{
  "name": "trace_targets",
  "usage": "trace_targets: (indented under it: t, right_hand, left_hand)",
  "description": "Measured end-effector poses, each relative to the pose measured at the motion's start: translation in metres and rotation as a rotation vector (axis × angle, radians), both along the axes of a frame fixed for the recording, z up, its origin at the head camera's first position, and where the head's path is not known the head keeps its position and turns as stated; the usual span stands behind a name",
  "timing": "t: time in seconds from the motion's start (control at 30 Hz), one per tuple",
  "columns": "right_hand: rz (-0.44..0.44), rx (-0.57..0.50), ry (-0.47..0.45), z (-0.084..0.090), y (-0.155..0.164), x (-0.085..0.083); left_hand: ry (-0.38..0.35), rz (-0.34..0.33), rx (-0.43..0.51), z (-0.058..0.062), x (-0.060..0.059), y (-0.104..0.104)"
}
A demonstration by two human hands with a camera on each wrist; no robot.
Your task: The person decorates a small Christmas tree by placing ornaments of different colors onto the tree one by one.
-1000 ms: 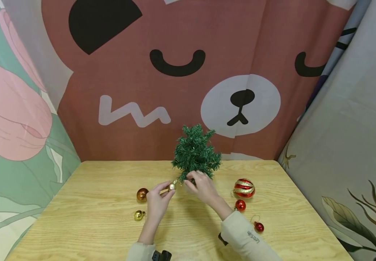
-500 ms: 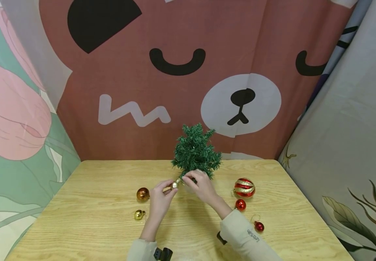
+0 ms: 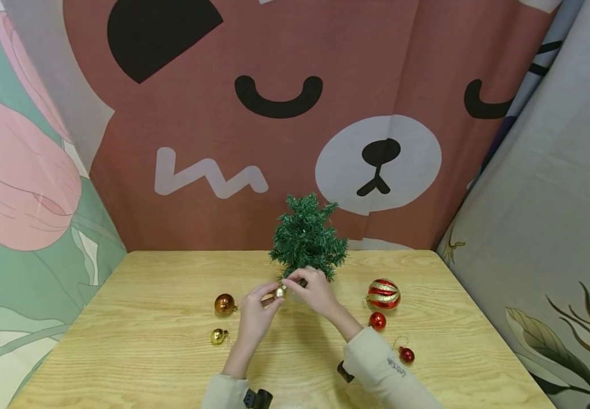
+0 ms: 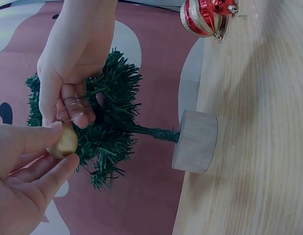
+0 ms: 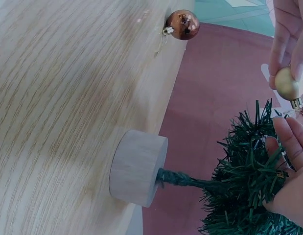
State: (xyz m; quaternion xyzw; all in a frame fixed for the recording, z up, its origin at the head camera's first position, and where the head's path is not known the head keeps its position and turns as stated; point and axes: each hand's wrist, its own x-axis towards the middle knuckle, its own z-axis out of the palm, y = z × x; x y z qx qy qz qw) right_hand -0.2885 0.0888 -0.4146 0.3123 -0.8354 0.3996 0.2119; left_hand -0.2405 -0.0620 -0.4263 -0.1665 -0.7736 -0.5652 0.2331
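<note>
My left hand point(image 3: 254, 318) pinches a small matte gold Christmas bauble point(image 4: 64, 142) between thumb and fingers. Its cap point(image 5: 297, 104) points toward my right hand point(image 3: 315, 291). In the left wrist view, a thin gold string loop point(image 4: 78, 117) runs from the bauble's top across the right fingers. The right thumb and a finger pinch at the cap end of that string, their tips partly hidden by the bauble. Close behind both hands is a small green artificial Christmas tree point(image 3: 307, 236); the right fingers overlap its lower branches. It stands upright on a round pale wooden base point(image 4: 194, 142).
On the wooden table point(image 3: 136, 341), a copper bauble point(image 3: 224, 304) and a shiny gold one point(image 3: 217, 337) lie at left. A striped red-and-gold bauble point(image 3: 383, 295), a red bauble point(image 3: 377, 321) and a smaller dark red one point(image 3: 406, 355) lie at right. A bear-print curtain point(image 3: 198, 221) hangs behind.
My left hand has moved slightly right with the gold bauble, bringing its cap up to the right fingertips. The right thumb and finger have closed in at the string. The tree has stayed put.
</note>
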Motion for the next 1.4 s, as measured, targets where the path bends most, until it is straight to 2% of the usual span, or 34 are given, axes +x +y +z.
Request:
trace_targets:
  t: [0.33, 0.57, 0.73, 0.93, 1.07, 1.17, 1.4]
  right_hand:
    - [0.052, -0.093, -0.075, 0.005, -0.002, 0.002]
    - [0.085, -0.203, -0.092, 0.035, -0.007, 0.025]
    - [0.096, -0.292, -0.103, 0.032, -0.008, 0.022]
    - [0.078, -0.358, -0.169, 0.034, -0.009, 0.019]
    - [0.098, -0.402, -0.21, 0.034, -0.01, 0.017]
    - [0.095, -0.402, -0.201, 0.03, -0.009, 0.013]
    - [0.019, -0.33, -0.123, 0.014, -0.011, 0.002]
  left_hand:
    - [0.022, 0.001, -0.013, -0.003, -0.001, 0.001]
    - [0.022, 0.021, -0.005, -0.004, -0.002, -0.001]
    - [0.044, 0.043, 0.001, -0.004, -0.002, -0.001]
    - [0.031, 0.066, -0.002, -0.004, -0.003, -0.002]
    - [0.03, 0.072, -0.003, -0.005, -0.004, -0.002]
    - [0.033, 0.077, -0.006, -0.006, -0.004, -0.003]
    - [0.038, 0.086, 0.003, -0.006, -0.004, -0.002]
